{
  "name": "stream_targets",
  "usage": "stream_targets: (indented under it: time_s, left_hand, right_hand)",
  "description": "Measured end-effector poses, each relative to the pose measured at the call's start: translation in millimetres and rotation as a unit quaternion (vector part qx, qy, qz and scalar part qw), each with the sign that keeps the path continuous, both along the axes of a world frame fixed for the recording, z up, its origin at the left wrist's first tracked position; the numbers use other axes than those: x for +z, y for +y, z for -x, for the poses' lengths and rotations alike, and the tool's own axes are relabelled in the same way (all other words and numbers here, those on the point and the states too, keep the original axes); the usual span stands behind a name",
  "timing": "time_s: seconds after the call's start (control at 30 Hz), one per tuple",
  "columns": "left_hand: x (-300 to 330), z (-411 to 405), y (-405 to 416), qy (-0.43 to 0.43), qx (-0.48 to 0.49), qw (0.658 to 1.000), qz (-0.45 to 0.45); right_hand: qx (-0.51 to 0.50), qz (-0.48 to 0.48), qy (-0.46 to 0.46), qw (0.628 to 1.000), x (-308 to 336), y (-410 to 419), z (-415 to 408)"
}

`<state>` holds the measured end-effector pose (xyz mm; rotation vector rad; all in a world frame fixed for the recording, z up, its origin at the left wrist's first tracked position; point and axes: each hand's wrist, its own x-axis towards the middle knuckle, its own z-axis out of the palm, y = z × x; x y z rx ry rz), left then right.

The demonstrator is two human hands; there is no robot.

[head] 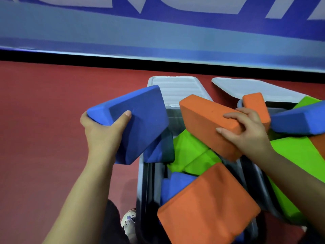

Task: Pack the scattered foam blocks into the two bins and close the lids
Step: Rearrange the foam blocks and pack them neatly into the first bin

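matte foam, slab-shaped: the left hand (103, 134) grips a blue block (139, 120) tilted over the left bin's (142, 173) rim, thumb on its face. the right hand (249, 131) curls round an orange block (207, 124) slanting above green blocks (191, 154) heaped inside. ribbed grey lids (177, 88) lie open behind.

A single wide-angle head-worn camera looks forward and steeply down from close above the hands (246, 131), both forearms entering from the lower edge, with the two bins (146, 182) directly below, the red floor (44, 120) around them, and a blue banner (158, 32) across the top.
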<state>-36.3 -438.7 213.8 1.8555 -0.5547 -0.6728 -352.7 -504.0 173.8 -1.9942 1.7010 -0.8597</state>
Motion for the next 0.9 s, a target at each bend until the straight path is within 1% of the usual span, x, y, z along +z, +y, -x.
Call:
stream_targets:
  time_s: [0.13,0.3,0.4,0.47,0.5,0.53,0.57,0.6,0.73,0.77,0.8,0.9]
  left_hand:
    - [2,-3,0,0.001,0.01,1.0,0.0]
    - [-2,-2,0,-0.005,0.01,1.0,-0.006]
    - [-3,0,-4,-0.023,-0.002,1.0,-0.01]
    - [-3,4,-4,-0.053,-0.015,0.998,-0.007]
    - [-3,7,-3,-0.076,-0.02,0.997,0.002]
    - [-2,11,-3,-0.102,-0.027,0.994,0.011]
    - [-1,14,-4,-0.125,-0.032,0.991,0.018]
    - [0,17,-4,-0.143,-0.037,0.989,0.021]
    - [-4,21,-9,-0.192,-0.061,0.979,0.032]
    - [-6,21,-10,-0.199,-0.066,0.977,0.036]
    - [-9,20,-12,-0.202,-0.068,0.976,0.038]
    - [-19,13,-14,-0.191,-0.057,0.979,0.037]
  right_hand:
    - [-0.005,-0.057,0.008,0.998,2,-23,-36]
    - [-0.008,-0.192,0.04,0.981,0,-46,-89]
    - [-0.003,-0.209,0.066,0.976,-1,-49,-117]
    - [0.018,-0.232,0.088,0.969,-1,-54,-128]
    - [0.042,-0.27,0.062,0.96,-3,-56,-132]
    - [0.068,-0.328,0.009,0.942,-7,-57,-133]
    - [0.087,-0.389,-0.045,0.916,-14,-57,-132]
    - [0.099,-0.43,-0.073,0.894,-23,-57,-129]
    - [0.08,-0.514,-0.182,0.834,-69,-72,-95]
    - [0.072,-0.526,-0.191,0.826,-79,-79,-83]
    - [0.062,-0.532,-0.181,0.825,-88,-87,-72]
    - [0.025,-0.504,-0.058,0.862,-119,-111,-42]
